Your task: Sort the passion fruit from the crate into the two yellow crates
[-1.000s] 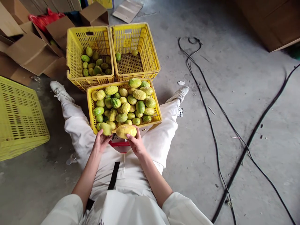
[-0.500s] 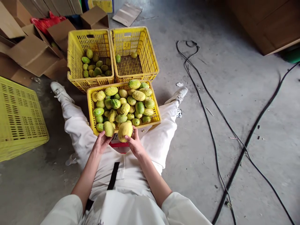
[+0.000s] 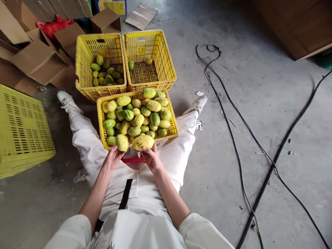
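Observation:
My left hand (image 3: 113,157) is closed around a rounded yellow-green fruit (image 3: 122,142), held upright at the near edge of the front yellow crate (image 3: 176,128). To its right, my right hand (image 3: 151,157) grips a larger, longer yellow fruit (image 3: 143,142) that lies sideways across the fingers, thumb on the near side. Both fruits are just above the crate's near rim. Inside that crate is a heap of oval fruits, green to yellow, some with bumpy skin. A red edge (image 3: 133,160) shows below the hands, between my legs.
Two deeper yellow crates stand behind: the left crate (image 3: 80,65) holds several green fruits, the right crate (image 3: 168,62) two. A yellow-green crate (image 3: 26,128) stands at left, near open cardboard boxes (image 3: 38,58). Black cables (image 3: 277,155) cross the floor at right.
The fruit in my right hand has turned from upright to lying sideways. My left hand's fruit has rotated slightly and shifted a little right. The crates stay put.

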A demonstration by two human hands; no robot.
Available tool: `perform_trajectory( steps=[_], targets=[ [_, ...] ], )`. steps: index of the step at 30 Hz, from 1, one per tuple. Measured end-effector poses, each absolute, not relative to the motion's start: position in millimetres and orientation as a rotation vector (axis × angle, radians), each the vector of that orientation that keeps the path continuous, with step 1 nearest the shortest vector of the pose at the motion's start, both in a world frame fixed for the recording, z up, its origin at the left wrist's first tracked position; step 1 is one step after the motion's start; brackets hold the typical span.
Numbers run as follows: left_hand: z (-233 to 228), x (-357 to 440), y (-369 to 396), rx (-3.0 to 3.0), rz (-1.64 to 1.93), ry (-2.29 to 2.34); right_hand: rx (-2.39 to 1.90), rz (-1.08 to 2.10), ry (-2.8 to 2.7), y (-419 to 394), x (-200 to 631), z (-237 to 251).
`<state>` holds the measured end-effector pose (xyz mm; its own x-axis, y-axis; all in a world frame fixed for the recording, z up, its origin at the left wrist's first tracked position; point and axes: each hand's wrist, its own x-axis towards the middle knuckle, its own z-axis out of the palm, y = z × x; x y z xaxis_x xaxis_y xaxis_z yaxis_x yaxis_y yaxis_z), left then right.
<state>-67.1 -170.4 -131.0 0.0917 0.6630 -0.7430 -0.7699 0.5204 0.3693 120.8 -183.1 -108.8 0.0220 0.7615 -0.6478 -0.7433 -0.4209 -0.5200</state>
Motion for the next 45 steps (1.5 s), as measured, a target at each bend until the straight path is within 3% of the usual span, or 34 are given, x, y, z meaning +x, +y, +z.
perform_trajectory(
  steps=[45],
  targets=[
    [-122, -68, -166, -0.258, 1.062, 1.077, -1.16, 1.675, -0.282, -180, 138, -104]
  ],
)
